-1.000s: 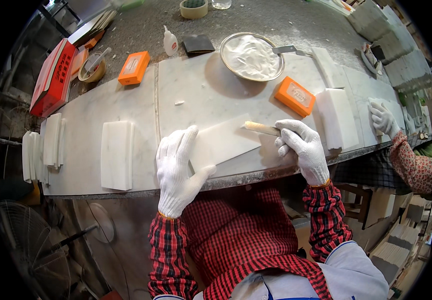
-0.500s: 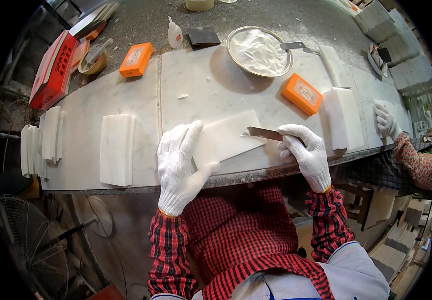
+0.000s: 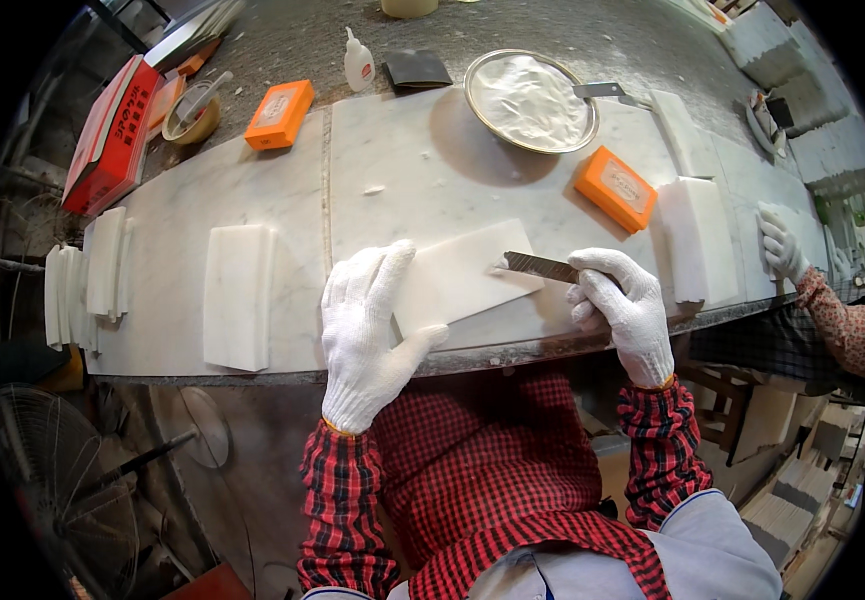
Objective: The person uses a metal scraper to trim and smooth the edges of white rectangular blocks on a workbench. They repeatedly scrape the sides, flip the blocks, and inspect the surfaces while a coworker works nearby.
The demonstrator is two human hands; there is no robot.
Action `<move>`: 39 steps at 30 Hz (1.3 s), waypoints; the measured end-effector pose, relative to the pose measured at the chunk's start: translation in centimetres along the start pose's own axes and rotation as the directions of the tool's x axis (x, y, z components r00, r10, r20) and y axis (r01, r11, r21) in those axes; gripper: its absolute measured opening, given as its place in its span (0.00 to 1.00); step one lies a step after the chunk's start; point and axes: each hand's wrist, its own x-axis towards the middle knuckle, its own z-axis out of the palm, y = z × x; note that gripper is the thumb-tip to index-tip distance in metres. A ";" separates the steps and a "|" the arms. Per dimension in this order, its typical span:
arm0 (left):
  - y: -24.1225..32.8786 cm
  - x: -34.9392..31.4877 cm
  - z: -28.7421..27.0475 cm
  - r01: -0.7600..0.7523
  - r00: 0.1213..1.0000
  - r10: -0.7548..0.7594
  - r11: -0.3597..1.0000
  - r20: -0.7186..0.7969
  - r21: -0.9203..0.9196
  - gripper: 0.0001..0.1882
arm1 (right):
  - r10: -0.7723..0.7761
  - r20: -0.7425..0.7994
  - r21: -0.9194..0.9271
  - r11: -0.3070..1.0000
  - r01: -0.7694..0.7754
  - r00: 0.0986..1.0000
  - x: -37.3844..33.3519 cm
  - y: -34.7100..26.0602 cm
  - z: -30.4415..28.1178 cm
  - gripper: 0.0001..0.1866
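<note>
A rectangular white stone slab (image 3: 464, 284) lies at a slant on the worktop in front of me. My left hand (image 3: 367, 320), in a white knit glove, rests at its left end with the fingers stretched out and the thumb spread along the near edge. Pinched in my gloved right hand (image 3: 624, 305) is a flat, dark metal blade (image 3: 544, 267), which points left over the slab's right part. A small dab of white paste (image 3: 500, 266) shows at the blade's tip. Farther back stands a metal bowl (image 3: 532, 105) of white paste, a spatula (image 3: 600, 90) lying across its rim.
Orange boxes (image 3: 616, 190) (image 3: 279, 114), a squeeze bottle (image 3: 359, 62) and a black pad (image 3: 416, 70) sit on the worktop. White slabs are stacked left (image 3: 238, 298) and right (image 3: 697, 240). A co-worker's gloved hand (image 3: 782, 243) is at far right; a fan (image 3: 42, 470) stands lower left.
The whole scene has shifted slightly rightward in view. The blade has turned a little, now showing a darker face. My left hand stays at the slab's left end.
</note>
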 end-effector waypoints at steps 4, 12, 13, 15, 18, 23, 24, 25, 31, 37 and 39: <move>0.0 0.1 0.0 -0.005 1.000 0.004 1.000 0.005 0.013 0.51 | -0.014 0.018 -0.023 1.000 0.015 1.000 0.3 -0.1 1.4 0.13; 0.1 0.0 0.0 0.039 0.999 -0.039 0.999 0.005 0.019 0.55 | -0.043 0.046 -0.063 0.997 0.046 0.998 0.7 -1.4 4.4 0.13; 0.2 0.1 -0.1 0.044 0.999 -0.044 0.999 0.004 0.022 0.55 | -0.048 0.053 -0.064 0.997 0.051 0.997 0.8 -1.4 4.6 0.13; 0.4 0.2 -0.1 0.049 0.999 -0.048 0.998 -0.012 0.042 0.57 | -0.057 0.065 -0.065 0.996 0.061 0.996 0.9 -1.3 4.9 0.14; 0.3 0.3 -0.2 0.054 0.998 -0.054 0.997 -0.016 0.049 0.59 | -0.059 0.068 -0.068 0.996 0.063 0.996 1.0 -1.2 5.2 0.13; 0.2 0.2 -0.6 0.083 0.997 -0.083 0.997 0.008 0.007 0.59 | -0.262 0.078 -0.209 0.939 0.273 0.962 1.1 -0.3 6.0 0.12; 0.1 0.2 -0.5 0.083 0.996 -0.083 0.996 0.009 -0.012 0.58 | -0.354 0.090 -0.257 0.895 0.365 0.931 1.2 0.1 6.0 0.12; -0.1 0.1 -0.6 0.086 0.996 -0.086 0.996 0.008 -0.031 0.57 | -0.455 0.146 -0.358 0.803 0.476 0.879 1.3 0.0 5.8 0.12; -0.7 -0.3 0.5 0.076 0.980 -0.112 0.973 -0.161 -0.219 0.45 | -0.642 0.205 -0.516 0.570 0.639 0.739 1.0 0.1 4.6 0.13; -0.9 -0.5 1.5 0.073 0.958 -0.134 0.969 -0.255 -0.237 0.33 | -0.630 0.138 -0.562 0.586 0.584 0.765 0.5 0.0 4.5 0.12; -0.7 -0.2 1.7 0.018 0.956 -0.032 0.999 -0.293 -0.050 0.29 | -0.588 0.155 -0.571 0.602 0.558 0.794 0.2 -0.4 4.7 0.12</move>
